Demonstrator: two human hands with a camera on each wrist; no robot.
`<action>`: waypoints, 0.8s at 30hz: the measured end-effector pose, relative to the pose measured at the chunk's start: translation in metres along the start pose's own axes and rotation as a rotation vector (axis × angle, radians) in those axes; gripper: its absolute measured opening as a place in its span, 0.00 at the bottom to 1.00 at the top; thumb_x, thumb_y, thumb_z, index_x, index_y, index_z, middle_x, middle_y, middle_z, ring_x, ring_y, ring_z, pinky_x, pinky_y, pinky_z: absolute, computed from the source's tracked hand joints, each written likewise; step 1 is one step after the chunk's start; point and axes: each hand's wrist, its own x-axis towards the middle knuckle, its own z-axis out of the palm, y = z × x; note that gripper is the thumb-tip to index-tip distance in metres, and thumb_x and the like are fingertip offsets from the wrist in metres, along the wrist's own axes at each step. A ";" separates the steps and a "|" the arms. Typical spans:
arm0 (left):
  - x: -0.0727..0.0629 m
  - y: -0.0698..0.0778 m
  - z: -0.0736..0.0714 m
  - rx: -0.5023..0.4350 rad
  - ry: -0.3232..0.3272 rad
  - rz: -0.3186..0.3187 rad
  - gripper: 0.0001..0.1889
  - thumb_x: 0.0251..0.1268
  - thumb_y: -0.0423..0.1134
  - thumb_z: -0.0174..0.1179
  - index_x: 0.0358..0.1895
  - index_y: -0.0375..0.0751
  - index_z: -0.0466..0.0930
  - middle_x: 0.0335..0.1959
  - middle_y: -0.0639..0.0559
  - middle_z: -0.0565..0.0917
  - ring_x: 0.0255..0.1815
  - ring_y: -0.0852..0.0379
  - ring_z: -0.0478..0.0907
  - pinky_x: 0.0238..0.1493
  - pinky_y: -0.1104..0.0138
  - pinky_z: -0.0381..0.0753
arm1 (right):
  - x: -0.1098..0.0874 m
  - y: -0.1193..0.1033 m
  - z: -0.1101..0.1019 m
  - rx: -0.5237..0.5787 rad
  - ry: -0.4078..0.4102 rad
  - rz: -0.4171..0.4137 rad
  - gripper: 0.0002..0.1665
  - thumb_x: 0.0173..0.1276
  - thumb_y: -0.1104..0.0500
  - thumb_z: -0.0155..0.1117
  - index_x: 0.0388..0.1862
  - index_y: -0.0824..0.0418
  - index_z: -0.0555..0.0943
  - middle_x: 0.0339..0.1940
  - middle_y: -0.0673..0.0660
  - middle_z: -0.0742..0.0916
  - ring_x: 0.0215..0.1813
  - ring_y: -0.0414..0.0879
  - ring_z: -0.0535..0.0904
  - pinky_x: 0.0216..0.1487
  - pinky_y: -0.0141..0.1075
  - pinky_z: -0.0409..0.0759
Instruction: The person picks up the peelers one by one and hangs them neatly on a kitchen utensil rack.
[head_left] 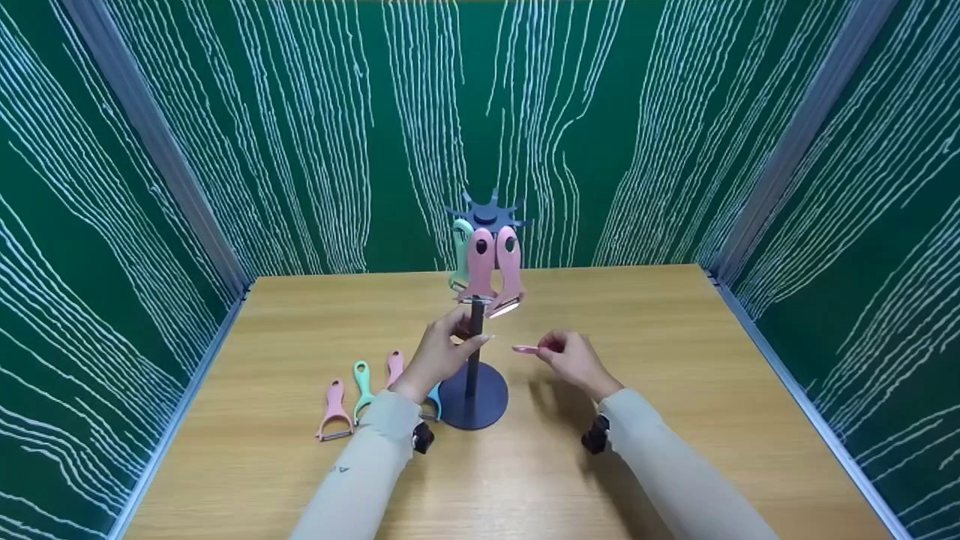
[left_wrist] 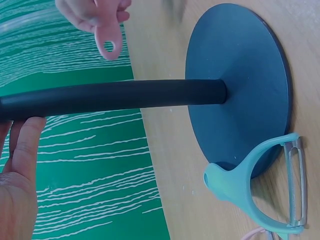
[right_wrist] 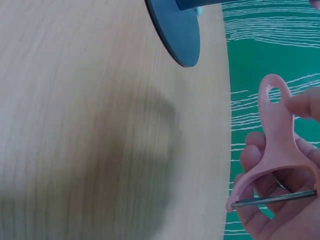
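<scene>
My left hand grips the upright pole of a dark stand, thumb in front and fingers behind. In the left wrist view, its fingers rest against the pole. Right of the stand, my right hand pinches a pink Y-shaped peeler in the air, thumb by the handle's hole and blade side towards the palm. Two pink peelers and a green peeler hang from the stand's spoked top.
Left of the stand's round base lie a pink peeler, a green peeler, another pink peeler and a blue peeler close to the base. Green walls with white lines enclose the wooden table.
</scene>
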 end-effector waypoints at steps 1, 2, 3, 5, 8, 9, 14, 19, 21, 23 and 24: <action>0.000 0.000 0.000 0.001 0.000 -0.001 0.08 0.76 0.38 0.70 0.51 0.45 0.81 0.44 0.48 0.89 0.48 0.52 0.86 0.52 0.57 0.92 | -0.001 -0.001 -0.001 0.002 0.005 -0.006 0.09 0.80 0.60 0.64 0.50 0.63 0.87 0.43 0.60 0.87 0.41 0.50 0.78 0.37 0.36 0.77; 0.000 0.000 0.000 0.003 0.000 0.000 0.08 0.76 0.38 0.70 0.51 0.45 0.81 0.44 0.48 0.89 0.47 0.52 0.86 0.51 0.57 0.92 | -0.002 -0.002 -0.002 0.005 0.008 -0.009 0.10 0.81 0.60 0.62 0.51 0.63 0.87 0.44 0.60 0.87 0.40 0.50 0.78 0.37 0.36 0.76; 0.000 0.000 0.000 0.001 0.000 -0.002 0.08 0.76 0.38 0.70 0.51 0.45 0.81 0.44 0.48 0.89 0.48 0.52 0.86 0.51 0.58 0.92 | -0.002 -0.002 -0.003 0.013 0.010 -0.007 0.11 0.81 0.61 0.60 0.51 0.63 0.87 0.44 0.60 0.87 0.40 0.50 0.77 0.36 0.36 0.75; 0.000 -0.001 0.000 -0.002 0.000 0.002 0.08 0.76 0.38 0.70 0.51 0.45 0.81 0.44 0.48 0.89 0.48 0.52 0.86 0.52 0.57 0.92 | -0.004 -0.005 -0.004 0.036 0.009 0.010 0.12 0.83 0.61 0.58 0.53 0.63 0.87 0.45 0.60 0.86 0.40 0.50 0.77 0.36 0.36 0.74; 0.001 -0.001 0.000 -0.008 0.000 0.010 0.08 0.76 0.38 0.70 0.51 0.45 0.81 0.43 0.48 0.89 0.48 0.52 0.86 0.52 0.57 0.92 | -0.006 -0.009 -0.006 0.060 0.008 0.028 0.13 0.84 0.61 0.57 0.54 0.62 0.87 0.46 0.61 0.86 0.42 0.51 0.77 0.39 0.36 0.75; 0.000 -0.001 0.000 -0.009 0.001 0.011 0.08 0.76 0.38 0.70 0.51 0.45 0.81 0.43 0.48 0.89 0.48 0.52 0.86 0.52 0.57 0.92 | -0.007 -0.010 -0.006 0.065 0.008 0.031 0.13 0.84 0.61 0.57 0.55 0.62 0.87 0.47 0.61 0.86 0.43 0.51 0.77 0.40 0.37 0.75; 0.000 0.000 0.000 -0.003 0.000 0.011 0.08 0.77 0.38 0.69 0.52 0.45 0.82 0.43 0.48 0.88 0.48 0.51 0.86 0.53 0.57 0.92 | -0.010 -0.016 -0.007 0.076 0.019 0.027 0.12 0.83 0.63 0.58 0.56 0.62 0.87 0.49 0.62 0.87 0.47 0.52 0.79 0.46 0.37 0.79; 0.000 0.001 0.000 -0.011 -0.004 -0.008 0.09 0.77 0.37 0.69 0.53 0.44 0.82 0.45 0.48 0.88 0.50 0.50 0.86 0.53 0.56 0.92 | -0.012 -0.019 -0.007 0.086 0.036 -0.028 0.13 0.79 0.67 0.62 0.57 0.65 0.87 0.50 0.62 0.89 0.48 0.52 0.81 0.47 0.34 0.81; 0.000 0.001 0.000 -0.015 -0.006 -0.016 0.09 0.77 0.38 0.69 0.54 0.45 0.82 0.46 0.48 0.88 0.50 0.50 0.87 0.54 0.55 0.92 | -0.012 -0.021 -0.008 0.111 0.034 -0.032 0.14 0.78 0.69 0.63 0.58 0.66 0.87 0.48 0.62 0.89 0.46 0.51 0.81 0.41 0.33 0.81; 0.000 0.001 0.000 -0.019 -0.008 -0.020 0.09 0.78 0.38 0.69 0.54 0.46 0.82 0.46 0.48 0.89 0.51 0.50 0.87 0.54 0.55 0.92 | -0.013 -0.022 -0.009 0.143 0.025 -0.023 0.16 0.78 0.69 0.64 0.61 0.67 0.86 0.48 0.62 0.89 0.43 0.50 0.81 0.35 0.31 0.81; 0.000 0.000 0.000 -0.021 -0.009 -0.021 0.09 0.77 0.38 0.69 0.54 0.47 0.82 0.46 0.48 0.89 0.51 0.50 0.87 0.55 0.55 0.92 | -0.013 -0.023 -0.009 0.151 0.025 -0.017 0.16 0.78 0.69 0.65 0.61 0.67 0.86 0.49 0.62 0.89 0.43 0.50 0.82 0.34 0.31 0.81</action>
